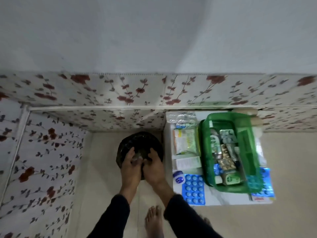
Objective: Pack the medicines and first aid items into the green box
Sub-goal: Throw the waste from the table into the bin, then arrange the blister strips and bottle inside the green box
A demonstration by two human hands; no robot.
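Observation:
The translucent green box (247, 152) stands on a white board (216, 198) at the right, holding several blister strips, tubes and small bottles. Left of it on the board lie a blue blister pack (193, 188), a small jar with a blue lid (178, 176), a white carton (187, 163) and green-and-white sachets (186, 141). My left hand (129, 162) and my right hand (155, 167) meet over a black lined bin (139, 139), well left of the box. Between their fingers is a small clear, blurred thing (138, 158), seemingly a wrapper.
Clear blister strips (183, 118) lie at the board's far end, and a shiny blue pack (265, 182) sticks out from under the box at the right. Floral-covered walls (120, 93) enclose the floor at the back and left. My bare foot (154, 220) stands below the hands.

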